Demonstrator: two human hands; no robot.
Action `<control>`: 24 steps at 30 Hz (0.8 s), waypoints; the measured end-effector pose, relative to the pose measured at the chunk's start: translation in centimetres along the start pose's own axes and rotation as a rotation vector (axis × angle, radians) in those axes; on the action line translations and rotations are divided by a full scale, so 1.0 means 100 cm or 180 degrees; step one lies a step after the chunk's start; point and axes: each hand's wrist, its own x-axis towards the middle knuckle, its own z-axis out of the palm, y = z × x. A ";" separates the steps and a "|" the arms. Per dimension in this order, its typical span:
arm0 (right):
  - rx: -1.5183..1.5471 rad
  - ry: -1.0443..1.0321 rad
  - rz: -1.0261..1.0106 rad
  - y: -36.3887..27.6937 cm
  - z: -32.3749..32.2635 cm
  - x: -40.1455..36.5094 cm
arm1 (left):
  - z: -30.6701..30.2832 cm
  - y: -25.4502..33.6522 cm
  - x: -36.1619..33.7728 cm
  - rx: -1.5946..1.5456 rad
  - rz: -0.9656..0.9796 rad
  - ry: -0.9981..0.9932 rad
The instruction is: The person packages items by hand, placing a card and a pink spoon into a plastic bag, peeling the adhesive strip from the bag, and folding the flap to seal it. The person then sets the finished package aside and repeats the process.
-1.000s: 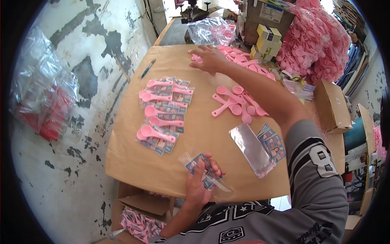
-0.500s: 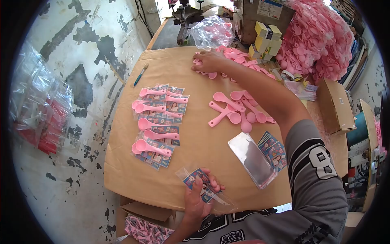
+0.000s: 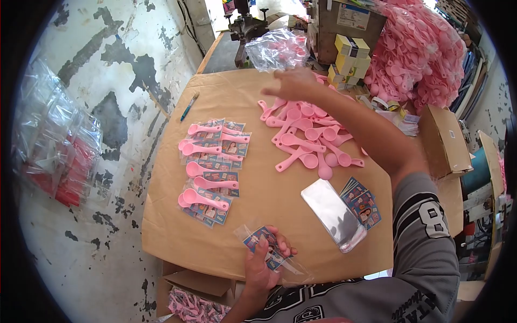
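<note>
L hand (image 3: 261,267) is gripping bagged cards (image 3: 269,248) by near edge of table (image 3: 215,253); R hand (image 3: 296,84) is hovering at far side of loose pink spoons (image 3: 293,114), fingers partly extended, can't tell if grasping (blur). Spoons are lying nearer R hand, well apart from L, long axes mixed.

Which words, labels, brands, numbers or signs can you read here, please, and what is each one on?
"8": on the grey sleeve of the right arm.
Lettering on the shirt front: too blurred and creased to read surely.
Print on the fanned cards, the bagged cards and the held card: too small.
White label on the large box, and the yellow boxes: too blurred.
</note>
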 end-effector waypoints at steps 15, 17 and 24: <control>0.0700 -0.0208 0.0313 0.038 0.039 0.002 | -0.003 -0.001 0.002 -0.0110 -0.0007 -0.0111; 0.0885 -0.0441 0.0167 0.019 0.021 -0.016 | -0.008 -0.003 0.002 -0.0221 -0.0001 -0.0235; 0.0980 -0.0616 -0.0253 0.000 -0.002 -0.037 | -0.005 -0.002 0.002 -0.0227 -0.0035 -0.0193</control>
